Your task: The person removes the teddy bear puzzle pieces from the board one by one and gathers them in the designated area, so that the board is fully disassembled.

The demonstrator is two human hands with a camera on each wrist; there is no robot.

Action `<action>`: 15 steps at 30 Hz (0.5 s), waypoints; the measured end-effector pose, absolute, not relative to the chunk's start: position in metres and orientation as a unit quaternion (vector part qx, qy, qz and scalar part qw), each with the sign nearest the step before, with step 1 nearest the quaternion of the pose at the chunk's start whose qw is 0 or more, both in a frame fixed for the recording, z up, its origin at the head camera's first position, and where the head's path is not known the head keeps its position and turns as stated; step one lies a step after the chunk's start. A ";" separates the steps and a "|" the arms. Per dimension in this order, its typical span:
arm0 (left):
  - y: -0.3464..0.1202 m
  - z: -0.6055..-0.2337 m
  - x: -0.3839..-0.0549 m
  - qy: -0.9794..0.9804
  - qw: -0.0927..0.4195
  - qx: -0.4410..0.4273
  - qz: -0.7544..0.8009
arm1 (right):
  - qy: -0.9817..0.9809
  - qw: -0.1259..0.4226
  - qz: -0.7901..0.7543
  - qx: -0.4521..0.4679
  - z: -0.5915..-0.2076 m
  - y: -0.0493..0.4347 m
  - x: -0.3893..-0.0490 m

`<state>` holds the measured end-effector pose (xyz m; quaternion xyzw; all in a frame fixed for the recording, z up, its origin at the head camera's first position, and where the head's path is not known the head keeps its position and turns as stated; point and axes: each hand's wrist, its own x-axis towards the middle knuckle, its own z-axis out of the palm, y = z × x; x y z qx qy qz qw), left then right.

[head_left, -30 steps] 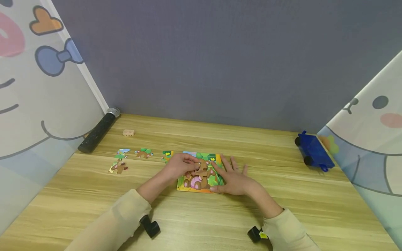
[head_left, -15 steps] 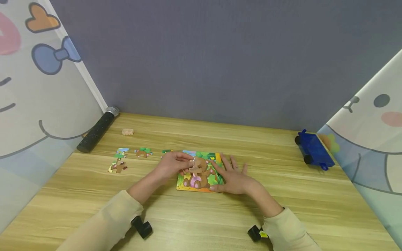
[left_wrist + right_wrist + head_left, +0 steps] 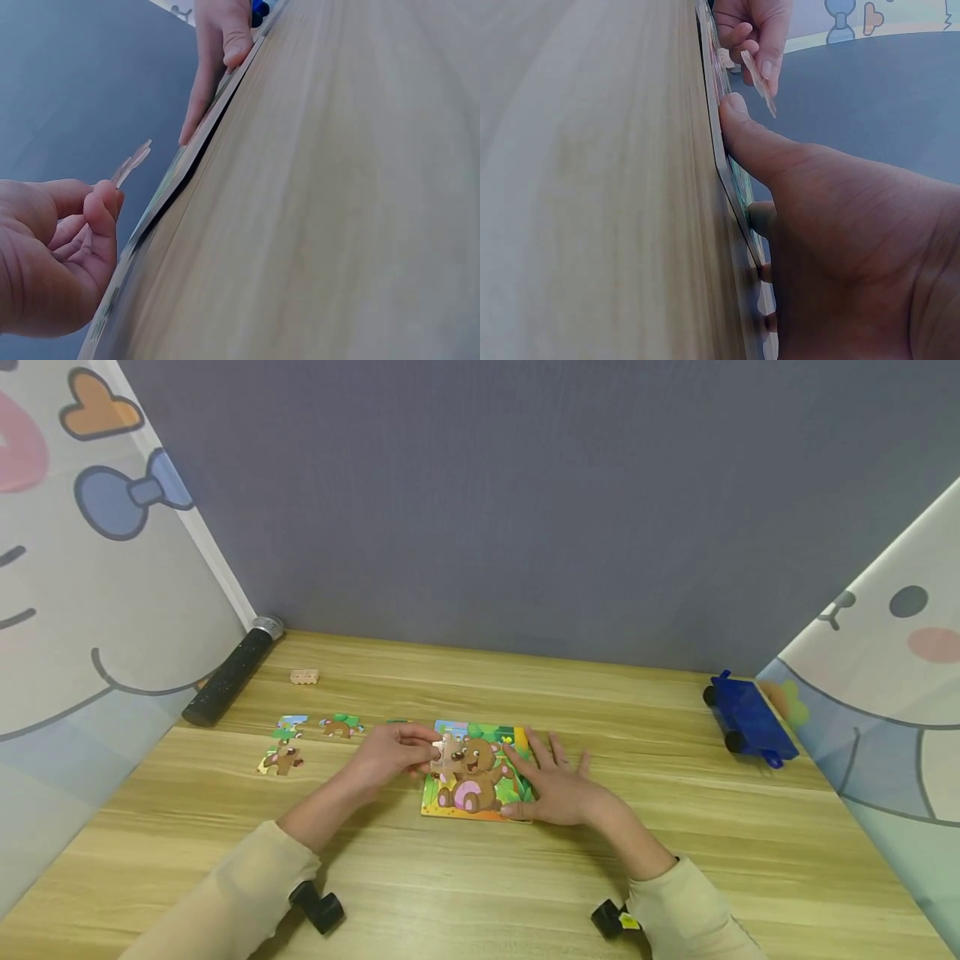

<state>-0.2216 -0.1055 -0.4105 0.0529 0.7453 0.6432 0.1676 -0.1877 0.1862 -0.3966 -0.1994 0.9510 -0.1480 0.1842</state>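
My left hand (image 3: 382,756) pinches a brown jigsaw piece (image 3: 447,753) between thumb and fingers over the left part of the bear puzzle board (image 3: 480,815). In the left wrist view this piece (image 3: 132,163) is tilted, with a gap between it and the board. On the board, a brown bear with a pink belly shows against green leaves. My right hand (image 3: 561,789) lies spread on the board's right side, fingers straight. From the right wrist view, its thumb (image 3: 737,105) rests on the board's near edge.
Loose puzzle pieces lie left of the board: a bear-head piece (image 3: 282,760), a blue-and-green piece (image 3: 291,726), a brown-and-green piece (image 3: 342,726). Another is mostly hidden behind my left hand. Farther out are a small pink block (image 3: 304,677), a black microphone (image 3: 234,672) and a blue toy cart (image 3: 752,718).
My left hand has drawn left with the jigsaw piece, from over the bear's face to the board's left part, uncovering the face. The right hand has stayed in place.
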 end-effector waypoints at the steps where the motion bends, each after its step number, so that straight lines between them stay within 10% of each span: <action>1: -0.107 -0.410 -0.221 0.747 0.166 0.052 0.642 | 0.951 0.184 -0.149 -0.200 -0.397 0.186 -0.188; 15: -0.133 -0.410 -0.218 0.764 0.151 0.042 0.625 | 0.953 0.177 -0.141 -0.201 -0.397 0.187 -0.187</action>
